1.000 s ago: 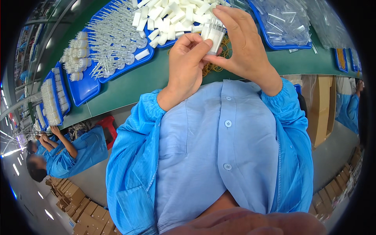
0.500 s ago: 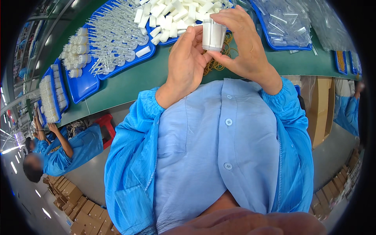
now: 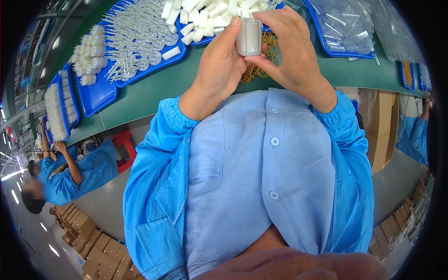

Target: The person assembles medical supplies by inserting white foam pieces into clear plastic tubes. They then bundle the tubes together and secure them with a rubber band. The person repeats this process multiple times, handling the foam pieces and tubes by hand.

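Between my hands, above the green table, stands an upright bundle of clear plastic tubes with white filling [image 3: 250, 38]. My left hand [image 3: 219, 65] grips its left side, the thumb along the edge and the fingers behind. With my right hand [image 3: 294, 53] I hold it from the right, index finger at the top end and thumb at the bottom. Beneath and behind it lie loose yellow-brown rubber bands [image 3: 263, 63]. Just beyond, white foam blocks [image 3: 205, 18] are heaped in a blue tray.
Left are a blue tray of thin clear droppers [image 3: 140, 37], stacked white-filled bundles [image 3: 88, 60] and smaller filled trays [image 3: 60, 107]. A blue tray of clear tubes [image 3: 343, 32] lies right, beside a cardboard box [image 3: 380, 126]. A co-worker [image 3: 79, 172] works at far left.
The bundle has shifted slightly down and now stands more upright, its tubes facing me. My left thumb has moved up along its left side; both hands keep hold.
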`<state>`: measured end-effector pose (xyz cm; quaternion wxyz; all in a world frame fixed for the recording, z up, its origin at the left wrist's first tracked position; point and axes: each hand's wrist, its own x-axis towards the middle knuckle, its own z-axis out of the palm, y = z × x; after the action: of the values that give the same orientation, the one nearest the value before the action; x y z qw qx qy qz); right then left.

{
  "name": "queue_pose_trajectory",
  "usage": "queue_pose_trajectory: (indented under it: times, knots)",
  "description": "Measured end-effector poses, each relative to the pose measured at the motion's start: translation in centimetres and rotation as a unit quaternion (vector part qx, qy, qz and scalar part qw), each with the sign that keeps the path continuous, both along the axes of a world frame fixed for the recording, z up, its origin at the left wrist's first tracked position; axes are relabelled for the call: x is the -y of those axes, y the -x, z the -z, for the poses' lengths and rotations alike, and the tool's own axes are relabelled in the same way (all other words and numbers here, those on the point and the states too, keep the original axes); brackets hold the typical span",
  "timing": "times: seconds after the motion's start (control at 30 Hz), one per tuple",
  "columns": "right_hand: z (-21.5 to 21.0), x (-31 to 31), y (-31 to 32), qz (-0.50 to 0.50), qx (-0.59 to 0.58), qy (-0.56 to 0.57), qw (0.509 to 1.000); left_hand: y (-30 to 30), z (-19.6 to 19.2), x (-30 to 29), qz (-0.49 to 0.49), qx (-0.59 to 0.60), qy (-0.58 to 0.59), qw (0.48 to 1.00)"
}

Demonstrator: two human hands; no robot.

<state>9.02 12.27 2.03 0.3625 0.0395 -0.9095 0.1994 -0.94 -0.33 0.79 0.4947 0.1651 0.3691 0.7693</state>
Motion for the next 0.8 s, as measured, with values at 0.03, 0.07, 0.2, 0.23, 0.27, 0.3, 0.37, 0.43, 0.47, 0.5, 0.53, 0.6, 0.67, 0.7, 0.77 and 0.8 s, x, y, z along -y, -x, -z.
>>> queue_pose_trajectory:
  times: [0.03, 0.07, 0.2, 0.23, 0.27, 0.3, 0.37, 0.43, 0.47, 0.5, 0.53, 0.6, 0.67, 0.7, 0.77, 0.8]
  knots:
    - [0.0, 0.0, 0.0, 0.003, -0.006, -0.014, 1.0, -0.2, -0.4, -0.1, -0.008, 0.004, -0.003, 1.0]
    - [0.0, -0.1, 0.0, 0.005, -0.012, -0.028, 1.0, -0.4, -0.7, -0.1, -0.016, 0.007, -0.006, 1.0]
    - [-0.9, -0.4, -0.1, 0.001, -0.027, -0.04, 0.999, -0.1, -0.4, 0.0, 0.012, 0.004, -0.017, 1.0]
    - [-0.9, -0.5, -0.1, 0.0, -0.028, -0.044, 0.999, -0.1, -0.3, 0.0, 0.015, 0.005, -0.02, 1.0]
    - [-0.9, -0.5, -0.1, -0.001, -0.03, -0.048, 0.998, -0.1, -0.2, 0.0, 0.019, 0.006, -0.024, 1.0]
    - [-0.9, -0.6, -0.1, -0.002, -0.033, -0.053, 0.998, -0.2, -0.2, 0.0, 0.016, 0.008, -0.021, 1.0]
    - [-1.0, -0.5, -0.2, -0.004, -0.008, -0.044, 0.999, -0.3, -0.3, 0.0, 0.009, 0.013, -0.016, 1.0]
    - [-0.9, -0.5, -0.3, -0.012, -0.004, -0.042, 0.999, -0.2, 0.1, 0.0, 0.012, 0.025, -0.016, 0.999]
    - [-0.6, -0.7, -0.3, -0.018, -0.012, -0.045, 0.999, -0.1, 0.2, 0.0, 0.014, 0.032, -0.016, 0.999]
    - [-0.4, -0.8, -0.2, -0.025, -0.02, -0.047, 0.998, -0.1, 0.3, 0.0, 0.021, 0.031, -0.014, 0.999]
    - [-0.3, -0.8, -0.1, -0.02, -0.014, -0.038, 0.999, -0.1, 0.2, 0.1, 0.028, 0.03, -0.013, 0.999]
    - [-0.1, -0.9, 0.0, -0.01, -0.001, -0.018, 1.0, 0.2, 0.4, 0.3, 0.045, 0.017, -0.017, 0.999]
    - [-1.3, -0.7, -0.4, -0.011, 0.052, -0.02, 0.998, 0.7, 0.8, 0.6, 0.067, -0.006, -0.027, 0.997]
    - [-1.7, -0.6, -0.7, -0.01, 0.08, -0.023, 0.996, 0.5, 0.6, 0.5, 0.05, -0.009, -0.025, 0.998]
    - [-0.6, -0.2, -0.4, 0.014, 0.027, -0.047, 0.998, -0.1, 0.2, 0.1, 0.017, -0.016, -0.021, 1.0]
    - [-0.2, -0.1, -0.3, 0.025, -0.001, -0.057, 0.998, -0.2, 0.1, 0.0, 0.014, -0.024, -0.02, 0.999]
